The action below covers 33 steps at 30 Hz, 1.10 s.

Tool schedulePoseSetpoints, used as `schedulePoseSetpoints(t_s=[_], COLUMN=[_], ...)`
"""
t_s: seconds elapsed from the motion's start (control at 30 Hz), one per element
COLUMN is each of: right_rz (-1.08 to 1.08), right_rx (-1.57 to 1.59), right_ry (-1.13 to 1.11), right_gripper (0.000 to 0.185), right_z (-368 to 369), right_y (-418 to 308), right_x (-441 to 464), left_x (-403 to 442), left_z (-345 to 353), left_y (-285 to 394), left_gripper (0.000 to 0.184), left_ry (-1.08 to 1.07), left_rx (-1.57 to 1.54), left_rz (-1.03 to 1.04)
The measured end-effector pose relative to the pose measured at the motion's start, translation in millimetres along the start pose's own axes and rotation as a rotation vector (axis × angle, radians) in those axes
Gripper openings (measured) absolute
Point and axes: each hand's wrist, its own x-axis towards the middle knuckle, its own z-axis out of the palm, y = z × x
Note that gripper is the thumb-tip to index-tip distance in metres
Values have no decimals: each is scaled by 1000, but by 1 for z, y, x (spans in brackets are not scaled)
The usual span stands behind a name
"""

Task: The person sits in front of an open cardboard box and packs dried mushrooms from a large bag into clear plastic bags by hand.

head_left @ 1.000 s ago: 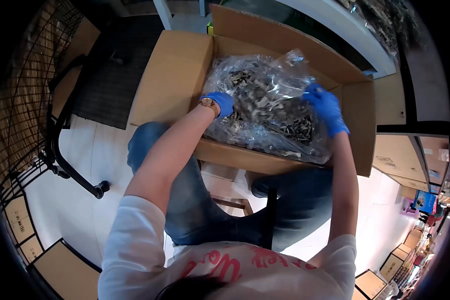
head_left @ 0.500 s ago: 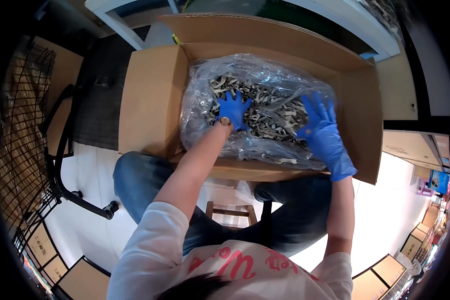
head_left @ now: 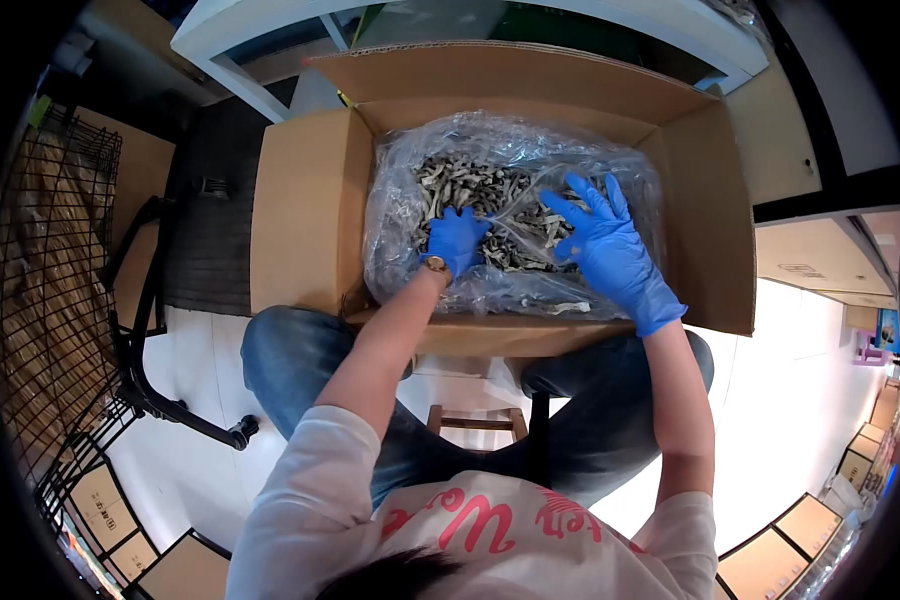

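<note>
Inward slides your right hand (head_left: 606, 247) from half a second ago, fingers fanned loose and holding nothing over the clear bag (head_left: 395, 215), while your left hand (head_left: 456, 241) spreads, ungripping, on the dried strips (head_left: 470, 183) heaped in that bag inside the cardboard box (head_left: 305, 205).

You're resting your left hand (head_left: 456, 240) (the one with the watch (head_left: 435, 264)) on grey strips (head_left: 475, 186) in a clear bag (head_left: 394, 235) and holding your right hand (head_left: 610, 255) spread over them; a carton (head_left: 712, 220) is enclosing the bag.
</note>
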Motion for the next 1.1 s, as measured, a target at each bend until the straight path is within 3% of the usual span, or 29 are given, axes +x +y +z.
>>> schedulePoseSetpoints(t_s=[0.1,0.17,0.3,0.37,0.5,0.57,0.8,0.87,1.0,1.07,1.1], right_rz=[73,119,155,50,100,158,217,375,344,284,286], right_rx=[8,12,99,-37,-14,14,24,138,68,13,20], right_ry=[214,213,213,174,143,255,275,235,243,196,203], right_gripper=[10,18,25,18,10,5,8,72,75,54,54], right_z=[-1,-5,-8,-12,-13,-7,-5,-5,-5,-6,-4], right_y=[0,0,-1,0,11,19,31,33,32,29,29], right_x=[3,0,-2,-4,-8,-12,-16,-16,-15,-12,-11], left_x=[-15,-15,-8,-11,-14,-13,0,4,-2,-4,-8], left_z=[-20,-4,3,2,-9,-13,-59,-82,-134,-161,-177], left_y=[3,4,12,9,-2,-5,-11,-17,-30,-38,-37], left_gripper=[54,52,56,56,51,49,44,41,40,40,40], left_ry=[-44,67,44,68,146,139,242,214,190,193,196], left_rx=[-53,-65,-135,-190,-320,-372,-840,-912,-1025,-1081,-1146], left_rz=[35,-3,-91,-75,-22,-21,-4,31,112,152,190])
